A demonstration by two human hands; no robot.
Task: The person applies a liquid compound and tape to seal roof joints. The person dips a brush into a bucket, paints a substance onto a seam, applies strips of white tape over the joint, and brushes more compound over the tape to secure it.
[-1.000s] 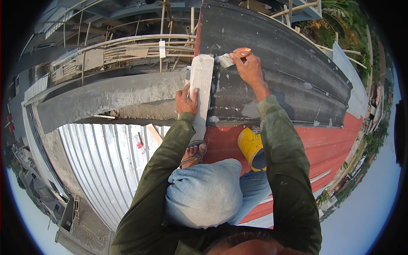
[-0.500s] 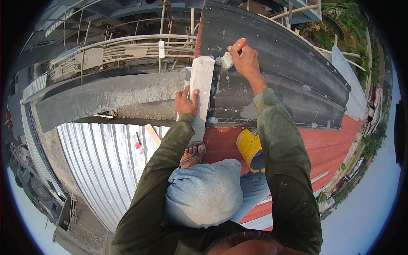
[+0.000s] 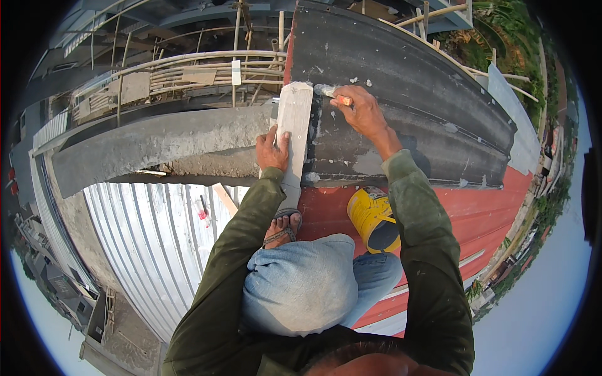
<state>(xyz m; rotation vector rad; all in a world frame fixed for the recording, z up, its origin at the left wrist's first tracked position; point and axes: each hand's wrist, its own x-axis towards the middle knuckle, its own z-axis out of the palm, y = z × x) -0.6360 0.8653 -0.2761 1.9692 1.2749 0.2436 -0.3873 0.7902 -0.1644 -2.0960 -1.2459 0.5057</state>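
Note:
My right hand (image 3: 365, 114) is closed round the orange handle of a paintbrush (image 3: 331, 93). The bristles touch the dark grey coated roof sheet (image 3: 401, 81) beside the far end of a pale wooden board (image 3: 296, 122). Grey smears mark the sheet along the board's right edge. My left hand (image 3: 273, 150) lies on the board's left side, the thumb on its top face and the fingers spread along its edge. Between my right forearm and my knee stands a tilted yellow bucket (image 3: 373, 219) with dark grey paint inside.
Red roofing (image 3: 476, 210) lies under the bucket. Shiny corrugated metal sheet (image 3: 150, 225) spreads on the left, with a small red-handled tool (image 3: 202, 212) on it. A rough concrete ledge (image 3: 169, 135) runs left from the board. Bamboo scaffolding (image 3: 207, 72) stands beyond.
My right hand has moved slightly down and turned, so the brush now lies nearly level, its bristles pointing left toward the board's edge. My left hand stays on the board.

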